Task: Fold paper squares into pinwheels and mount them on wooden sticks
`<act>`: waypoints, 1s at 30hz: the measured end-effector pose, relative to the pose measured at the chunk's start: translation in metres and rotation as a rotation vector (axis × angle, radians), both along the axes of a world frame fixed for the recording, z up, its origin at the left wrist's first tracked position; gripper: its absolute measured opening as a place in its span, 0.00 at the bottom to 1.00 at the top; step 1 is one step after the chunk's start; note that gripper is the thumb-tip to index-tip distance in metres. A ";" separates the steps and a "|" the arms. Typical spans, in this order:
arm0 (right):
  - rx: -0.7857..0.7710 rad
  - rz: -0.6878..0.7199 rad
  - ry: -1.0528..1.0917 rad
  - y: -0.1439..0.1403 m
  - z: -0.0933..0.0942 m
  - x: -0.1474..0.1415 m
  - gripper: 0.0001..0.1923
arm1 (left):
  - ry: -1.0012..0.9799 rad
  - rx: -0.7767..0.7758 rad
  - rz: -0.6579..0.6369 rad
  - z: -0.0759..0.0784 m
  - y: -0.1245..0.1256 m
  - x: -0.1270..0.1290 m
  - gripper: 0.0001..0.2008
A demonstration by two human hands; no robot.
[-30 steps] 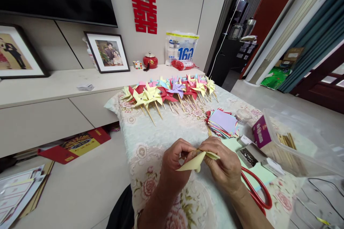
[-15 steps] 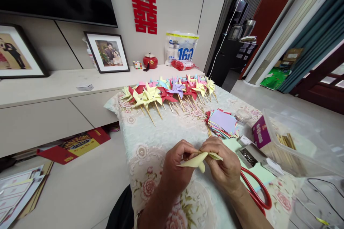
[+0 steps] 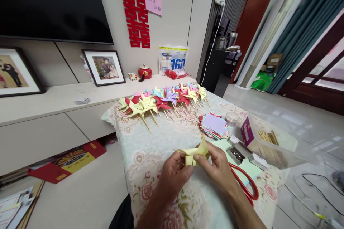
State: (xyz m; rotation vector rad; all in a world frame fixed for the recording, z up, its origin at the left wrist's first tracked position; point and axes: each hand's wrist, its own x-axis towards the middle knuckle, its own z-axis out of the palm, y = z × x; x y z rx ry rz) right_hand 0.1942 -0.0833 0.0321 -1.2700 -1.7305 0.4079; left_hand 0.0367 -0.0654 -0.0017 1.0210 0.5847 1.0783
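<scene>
Both hands hold a pale yellow paper pinwheel [image 3: 192,153] above the front of the table. My left hand [image 3: 176,170] pinches its left side, thumb in front. My right hand [image 3: 215,161] grips the right side, with the thumb pressed on the paper near the middle. A thin wooden stick [image 3: 202,135] shows just beyond the right hand; I cannot tell whether it joins the pinwheel. To the right lie red-handled scissors [image 3: 248,182], partly hidden by the right forearm, and an open small box of metal pins [image 3: 237,154].
Finished pinwheels [image 3: 163,101] on sticks lie in rows at the table's far end. A stack of coloured paper squares [image 3: 214,124], a round clear container [image 3: 231,118] and a clear plastic bin [image 3: 290,155] with wooden sticks [image 3: 268,137] stand on the right. Flowered cloth [image 3: 158,139] covers the table.
The yellow paper has turned, with its blades now raised and folded toward the middle. My right thumb has moved onto the paper's front. The whole view has shifted with the head.
</scene>
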 end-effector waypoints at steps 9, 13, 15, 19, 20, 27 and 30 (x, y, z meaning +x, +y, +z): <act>0.061 0.099 0.010 -0.066 0.009 -0.018 0.05 | 0.421 0.268 0.171 0.016 -0.061 -0.027 0.03; 0.242 0.186 0.006 -0.089 0.021 -0.023 0.06 | 0.480 0.528 0.167 0.042 -0.082 -0.038 0.05; 0.273 0.189 -0.020 -0.098 0.027 -0.024 0.07 | 0.461 0.553 0.151 0.050 -0.090 -0.040 0.06; 0.275 0.208 -0.052 -0.109 0.034 -0.026 0.08 | 0.472 0.455 0.102 0.053 -0.101 -0.041 0.06; 0.267 0.207 -0.053 -0.110 0.034 -0.026 0.08 | 0.474 0.423 0.087 0.053 -0.103 -0.041 0.05; 0.145 0.147 0.034 -0.106 0.019 -0.027 0.06 | 0.387 0.036 0.016 0.038 -0.104 -0.038 0.04; 0.027 0.091 0.056 -0.106 0.014 -0.029 0.10 | 0.283 -0.140 0.026 0.035 -0.102 -0.034 0.07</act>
